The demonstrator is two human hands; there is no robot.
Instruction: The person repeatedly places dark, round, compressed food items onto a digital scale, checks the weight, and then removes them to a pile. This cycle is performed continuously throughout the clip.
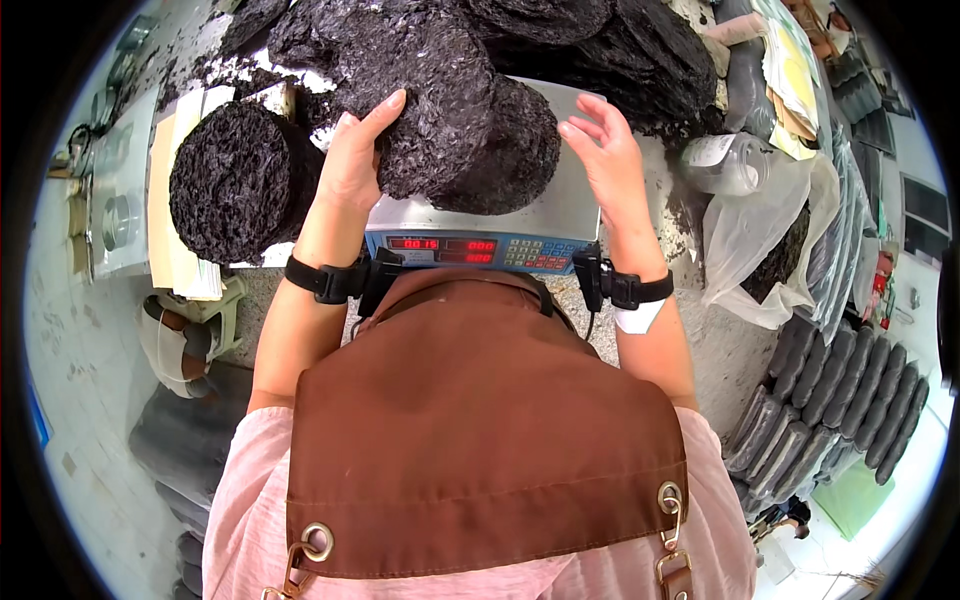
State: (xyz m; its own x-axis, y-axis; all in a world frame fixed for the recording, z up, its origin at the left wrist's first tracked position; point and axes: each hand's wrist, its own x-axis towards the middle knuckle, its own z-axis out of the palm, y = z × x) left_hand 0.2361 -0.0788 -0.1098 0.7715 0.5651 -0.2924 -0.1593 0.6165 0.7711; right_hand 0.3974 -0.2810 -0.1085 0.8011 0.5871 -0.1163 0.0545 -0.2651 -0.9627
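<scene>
My left hand (358,154) rests against the left side of a thick stack of dark dried seaweed discs (435,112), thumb on its upper face; whether it bears the weight I cannot tell. Another round seaweed piece (517,150) lies partly beneath this stack, over the metal pan of a digital scale (480,217). My right hand (606,150) is just right of that piece, fingers apart and holding nothing. The scale's red display is lit. A separate round stack of seaweed (232,180) stands to the left.
Large seaweed piles (645,60) lie behind the scale. Papers (196,262) sit under the left stack. At right are a clear plastic jar (727,163), a plastic bag (806,255) with seaweed and stacked packs (847,382). A stool (225,315) stands low left.
</scene>
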